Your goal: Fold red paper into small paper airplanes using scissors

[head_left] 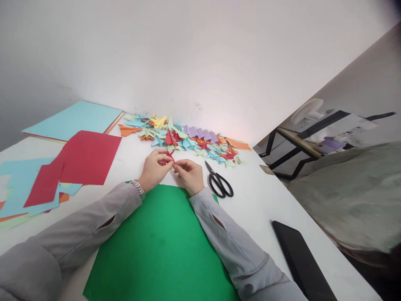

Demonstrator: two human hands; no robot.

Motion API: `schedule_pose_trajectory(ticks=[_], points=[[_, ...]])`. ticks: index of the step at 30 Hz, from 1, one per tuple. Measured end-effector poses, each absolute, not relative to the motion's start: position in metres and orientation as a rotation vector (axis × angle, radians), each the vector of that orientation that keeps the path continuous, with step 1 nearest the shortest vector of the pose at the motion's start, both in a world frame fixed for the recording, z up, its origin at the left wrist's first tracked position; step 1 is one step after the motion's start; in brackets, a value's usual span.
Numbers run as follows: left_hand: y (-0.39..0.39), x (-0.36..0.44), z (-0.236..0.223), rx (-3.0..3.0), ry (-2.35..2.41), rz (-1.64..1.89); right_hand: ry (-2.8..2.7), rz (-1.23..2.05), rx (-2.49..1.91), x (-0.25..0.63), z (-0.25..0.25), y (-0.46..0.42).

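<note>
A small red origami piece [170,154] with pointed tips is pinched between my two hands. My left hand [153,171] grips it from the left, its fingers partly covering the folds. From the other side, my right hand [190,174] closes thumb and forefinger on its lower right edge. Both hands are above the far edge of a large green sheet [159,246]. Just beyond them lies a pile of small folded paper figures [186,142] in blue, green, orange, red, yellow and purple. Black-handled scissors [221,184] lie to the right of my right hand.
Red paper [90,156] and blue cut pieces [40,200] overlap at the left. Behind them is a stack of coloured sheets [75,119] against the wall. A black phone-like slab [302,259] lies near the table's right edge. Beyond stands a black-framed shelf [293,144].
</note>
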State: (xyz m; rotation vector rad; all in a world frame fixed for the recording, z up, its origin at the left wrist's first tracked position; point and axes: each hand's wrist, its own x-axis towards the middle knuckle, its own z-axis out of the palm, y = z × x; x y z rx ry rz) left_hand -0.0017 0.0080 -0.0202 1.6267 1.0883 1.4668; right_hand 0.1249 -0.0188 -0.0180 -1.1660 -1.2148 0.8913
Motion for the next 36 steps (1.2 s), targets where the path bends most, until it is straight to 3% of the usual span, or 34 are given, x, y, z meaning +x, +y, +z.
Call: schedule_pose_trajectory(ticks=[21,36], points=[[0.0087,-0.0016,-0.022,1.556,1.042,1.472,-1.21,0.844,-1.175,0.124,-0.016,-0.0203],[0.0067,-0.0019,-0.0194,1.668,1.036,1.528,-1.086,1.086,-1.077,0.126,-0.0166,-0.0179]])
